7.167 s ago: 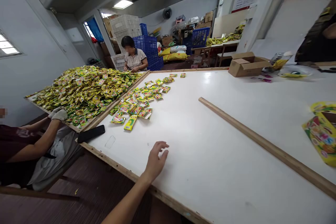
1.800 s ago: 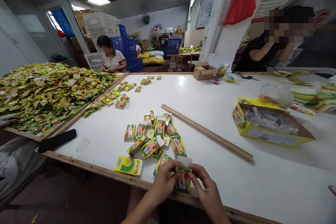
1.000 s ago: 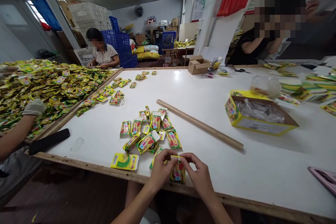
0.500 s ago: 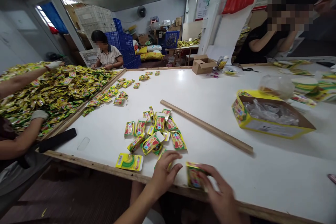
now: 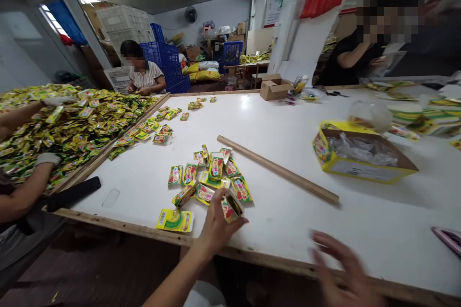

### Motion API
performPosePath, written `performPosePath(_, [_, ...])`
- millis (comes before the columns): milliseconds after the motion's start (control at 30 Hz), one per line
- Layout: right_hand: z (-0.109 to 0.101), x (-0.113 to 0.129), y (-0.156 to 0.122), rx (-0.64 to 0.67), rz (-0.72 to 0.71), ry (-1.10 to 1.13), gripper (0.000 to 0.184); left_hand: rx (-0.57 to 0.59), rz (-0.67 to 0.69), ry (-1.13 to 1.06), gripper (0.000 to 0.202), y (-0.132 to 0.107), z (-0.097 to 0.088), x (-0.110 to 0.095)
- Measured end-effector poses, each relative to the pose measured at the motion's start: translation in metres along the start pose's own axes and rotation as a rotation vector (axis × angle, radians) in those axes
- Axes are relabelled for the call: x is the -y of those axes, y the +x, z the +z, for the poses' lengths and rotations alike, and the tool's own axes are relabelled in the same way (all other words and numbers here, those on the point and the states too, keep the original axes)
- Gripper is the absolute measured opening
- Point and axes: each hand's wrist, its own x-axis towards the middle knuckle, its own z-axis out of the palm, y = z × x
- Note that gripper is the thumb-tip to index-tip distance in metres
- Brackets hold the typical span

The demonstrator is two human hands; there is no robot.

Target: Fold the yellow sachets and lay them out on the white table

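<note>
My left hand [image 5: 219, 224] grips a small green, yellow and red candy box [image 5: 232, 207], tilted, with its dark open end showing. Just beyond it lies a loose pile of similar candy boxes [image 5: 216, 165]. A flat yellow box [image 5: 175, 220] with a green curve rests by the table edge, left of my hand. Farther right, near the front edge, my right hand [image 5: 340, 264] is blurred, its fingers apart with nothing visible in them.
A wooden strip [image 5: 277, 169] lies across the white table [image 5: 288, 129]. Behind it stands a yellow display carton [image 5: 367, 170] holding clear plastic. A phone [image 5: 448, 240] lies far right. At left, a co-worker's gloved hands [image 5: 50, 159] touch a large heap of packets [image 5: 90, 120].
My right hand has moved right, and the box it held is no longer in it. My left hand now has a box lifted with its end showing. The view has shifted slightly.
</note>
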Motion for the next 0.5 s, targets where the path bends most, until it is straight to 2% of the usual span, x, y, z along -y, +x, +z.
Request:
performPosePath(100, [0.021, 0.003, -0.007, 0.174, -0.167, 0.124, 0.021, 0.037, -0.009, -0.109, 0.074, -0.027, 0.028, -0.010])
performPosePath(200, [0.045, -0.005, -0.014, 0.230, -0.195, 0.166, 0.014, 0.076, -0.081, -0.201, 0.072, -0.044, 0.042, -0.008])
performPosePath(267, [0.051, -0.013, -0.016, 0.211, -0.157, 0.146, 0.015, 0.089, -0.109, -0.263, 0.068, -0.048, 0.042, -0.005])
performPosePath(367, [0.050, -0.023, -0.014, 0.213, -0.085, 0.168, 0.020, 0.098, -0.104, -0.332, 0.046, -0.041, 0.037, -0.003])
performPosePath(500, [0.053, -0.028, 0.002, 0.319, -0.032, 0.243, 0.025, 0.128, -0.131, -0.419, 0.031, -0.025, 0.027, -0.008])
